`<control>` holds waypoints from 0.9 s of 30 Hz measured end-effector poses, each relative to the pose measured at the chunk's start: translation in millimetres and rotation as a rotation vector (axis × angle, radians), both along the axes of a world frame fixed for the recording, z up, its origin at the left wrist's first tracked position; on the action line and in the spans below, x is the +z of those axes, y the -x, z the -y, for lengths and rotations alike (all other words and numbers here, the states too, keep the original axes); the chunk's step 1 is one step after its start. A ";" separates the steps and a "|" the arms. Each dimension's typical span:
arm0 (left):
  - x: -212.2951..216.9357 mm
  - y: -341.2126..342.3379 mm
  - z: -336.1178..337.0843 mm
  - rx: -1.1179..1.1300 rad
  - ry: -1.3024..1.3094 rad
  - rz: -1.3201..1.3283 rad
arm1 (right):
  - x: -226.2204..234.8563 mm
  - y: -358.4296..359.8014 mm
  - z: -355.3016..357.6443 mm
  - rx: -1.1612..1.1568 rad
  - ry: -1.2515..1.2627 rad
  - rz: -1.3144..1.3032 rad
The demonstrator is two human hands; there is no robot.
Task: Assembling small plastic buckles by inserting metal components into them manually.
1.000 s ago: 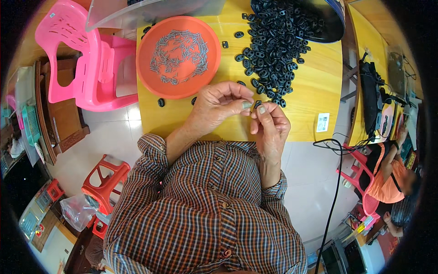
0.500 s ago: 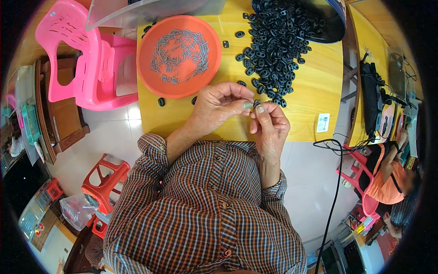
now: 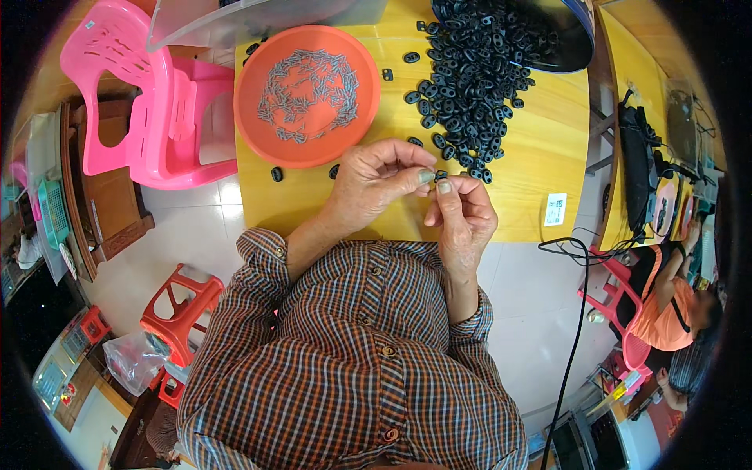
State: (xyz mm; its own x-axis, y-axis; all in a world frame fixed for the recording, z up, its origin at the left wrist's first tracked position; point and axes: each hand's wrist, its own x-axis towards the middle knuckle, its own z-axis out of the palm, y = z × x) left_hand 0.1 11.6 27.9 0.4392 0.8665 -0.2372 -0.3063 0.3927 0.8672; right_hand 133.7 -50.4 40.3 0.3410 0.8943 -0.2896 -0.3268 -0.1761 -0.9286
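Note:
Over the near edge of the yellow table, both my hands meet at the fingertips. Between thumb and finger, my right hand (image 3: 465,211) pinches a small black plastic piece (image 3: 441,175). My left hand (image 3: 376,184) is closed in a pinch right against it; whatever sits between those fingertips is too small to make out. Beyond my left hand lies a round orange dish (image 3: 249,117) with many slim grey pins (image 3: 345,90) spread over its bottom. Past my right hand spreads a heap of black oval two-holed pieces (image 3: 470,102), spilling from a dark tub (image 3: 576,39).
A few loose black pieces (image 3: 411,57) lie between dish and heap. A white label (image 3: 555,210) is on the table's right side. Pink chair (image 3: 176,110) at left, red stool (image 3: 184,313) lower left, black cable (image 3: 581,313) at right. A person in orange (image 3: 666,313) sits far right.
My fingertips have shifted slightly around the small black piece, and more of it shows between them. The dish and heap have stayed put.

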 end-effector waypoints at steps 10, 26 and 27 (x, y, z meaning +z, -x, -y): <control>-1.3 -0.5 1.7 0.018 -0.029 -0.004 | 3.6 2.9 1.2 -0.001 -0.019 0.142; -5.0 -3.5 -0.2 -0.044 -0.109 -0.023 | 1.8 -6.5 -2.2 0.034 0.010 -0.044; -5.3 -4.4 0.3 -0.017 -0.106 -0.017 | 0.2 -6.8 -2.2 0.030 0.020 -0.033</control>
